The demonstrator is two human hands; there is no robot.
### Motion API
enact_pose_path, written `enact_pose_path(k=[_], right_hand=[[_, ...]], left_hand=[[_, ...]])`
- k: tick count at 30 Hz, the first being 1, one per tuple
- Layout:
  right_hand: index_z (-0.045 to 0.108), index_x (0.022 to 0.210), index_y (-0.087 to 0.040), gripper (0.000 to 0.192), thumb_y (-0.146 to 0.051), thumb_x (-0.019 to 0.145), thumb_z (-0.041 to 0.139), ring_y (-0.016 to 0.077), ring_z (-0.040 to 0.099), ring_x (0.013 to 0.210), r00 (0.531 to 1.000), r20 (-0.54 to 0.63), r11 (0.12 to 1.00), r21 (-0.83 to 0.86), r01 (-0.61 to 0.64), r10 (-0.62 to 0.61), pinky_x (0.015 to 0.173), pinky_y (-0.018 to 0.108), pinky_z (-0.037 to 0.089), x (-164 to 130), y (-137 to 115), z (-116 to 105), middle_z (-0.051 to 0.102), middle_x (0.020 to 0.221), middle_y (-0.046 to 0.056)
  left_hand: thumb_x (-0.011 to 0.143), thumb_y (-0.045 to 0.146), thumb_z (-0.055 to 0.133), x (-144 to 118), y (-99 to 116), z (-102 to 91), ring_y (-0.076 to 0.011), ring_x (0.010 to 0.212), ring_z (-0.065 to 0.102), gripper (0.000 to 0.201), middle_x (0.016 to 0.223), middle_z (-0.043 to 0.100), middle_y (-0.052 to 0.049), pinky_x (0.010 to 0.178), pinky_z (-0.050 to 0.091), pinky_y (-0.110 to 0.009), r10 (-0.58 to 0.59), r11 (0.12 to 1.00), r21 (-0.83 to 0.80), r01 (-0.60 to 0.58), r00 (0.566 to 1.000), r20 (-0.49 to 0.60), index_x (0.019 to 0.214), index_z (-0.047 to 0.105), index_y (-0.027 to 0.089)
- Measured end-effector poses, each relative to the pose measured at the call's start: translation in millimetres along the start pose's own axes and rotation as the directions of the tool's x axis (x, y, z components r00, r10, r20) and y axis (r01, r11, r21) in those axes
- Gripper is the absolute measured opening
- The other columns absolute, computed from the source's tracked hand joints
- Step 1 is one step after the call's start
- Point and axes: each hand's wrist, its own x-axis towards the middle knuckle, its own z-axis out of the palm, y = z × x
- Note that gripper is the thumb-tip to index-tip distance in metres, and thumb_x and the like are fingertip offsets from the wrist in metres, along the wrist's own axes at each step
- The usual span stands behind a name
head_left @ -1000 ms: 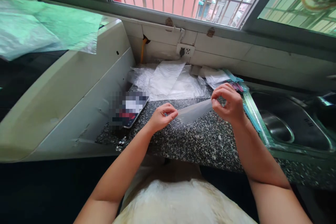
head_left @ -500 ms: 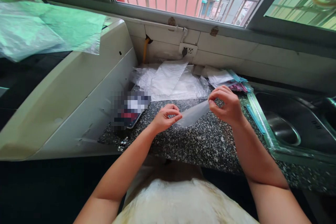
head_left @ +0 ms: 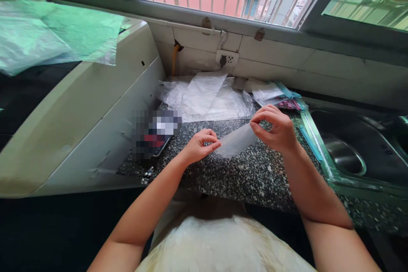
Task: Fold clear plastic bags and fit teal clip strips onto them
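A small translucent plastic bag (head_left: 236,141) is stretched between my two hands, above the speckled countertop (head_left: 242,178). My left hand (head_left: 201,146) pinches its left end between thumb and fingers. At the upper right corner, my right hand (head_left: 274,128) grips it the same way, thumb against fingertips. Behind the hands lies a spread of clear plastic bags (head_left: 207,97). To the right of that spread is a stack of small bags (head_left: 274,93) with blue and pink edges.
A phone-like object (head_left: 159,134), partly blurred out, lies left of my left hand. On the right is a dark sink (head_left: 346,131) with a blue strip (head_left: 310,143) along its rim. A white appliance (head_left: 121,106) stands at left, topped with plastic sheets (head_left: 86,29). A socket (head_left: 227,58) is on the wall.
The small bag has turned and opened out slightly, showing more of its face. Both hands keep their pinch and have barely moved. The camera view has shifted a little.
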Motion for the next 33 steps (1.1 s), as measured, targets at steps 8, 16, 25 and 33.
enact_pose_path(k=[8, 16, 25, 33], right_hand=[[0.057, 0.074, -0.022, 0.013, -0.010, 0.076, 0.060, 0.0133, 0.052, 0.066, 0.993, 0.017, 0.991, -0.049, 0.121, -0.120, 0.063, 0.030, 0.045, 0, -12, -6, 0.059, 0.068, -0.001], [0.057, 0.073, -0.023, 0.012, -0.012, 0.076, 0.060, 0.0139, 0.052, 0.065, 0.991, 0.029, 0.989, -0.077, 0.129, -0.127, 0.062, 0.030, 0.045, 0, -17, -7, 0.060, 0.067, -0.001], [0.058, 0.069, -0.025, 0.011, -0.015, 0.075, 0.059, 0.0153, 0.053, 0.065, 0.998, 0.023, 0.993, -0.102, 0.052, -0.050, 0.062, 0.032, 0.044, 0, -19, -9, 0.061, 0.066, -0.001], [0.058, 0.070, -0.024, 0.011, -0.015, 0.076, 0.059, 0.0151, 0.052, 0.064, 0.997, 0.031, 0.991, -0.110, 0.076, -0.073, 0.062, 0.032, 0.044, 0, -17, -9, 0.061, 0.065, -0.001]], left_hand=[[0.082, 0.028, 0.060, 0, -3, -0.3, -0.0142, 0.075, 0.054, 0.017, 0.076, 0.058, -0.003, 0.072, 0.045, -0.030, 0.082, 0.989, 0.125, -0.074, 0.995, -0.062, 0.070, 0.067, 0.017], [0.083, 0.033, 0.059, -1, -5, -0.2, -0.0134, 0.074, 0.054, 0.022, 0.076, 0.058, -0.003, 0.070, 0.045, -0.028, 0.101, 0.986, 0.137, -0.092, 0.993, -0.057, 0.070, 0.068, 0.018], [0.085, 0.032, 0.057, 0, -5, 1.2, -0.0117, 0.068, 0.053, 0.024, 0.071, 0.058, -0.002, 0.065, 0.043, -0.024, 0.143, 0.970, 0.197, -0.143, 0.990, 0.010, 0.070, 0.069, 0.017], [0.084, 0.028, 0.057, -1, -5, 1.7, -0.0125, 0.068, 0.053, 0.021, 0.070, 0.057, -0.003, 0.065, 0.044, -0.025, 0.153, 0.949, 0.272, -0.156, 0.988, 0.033, 0.071, 0.068, 0.017]])
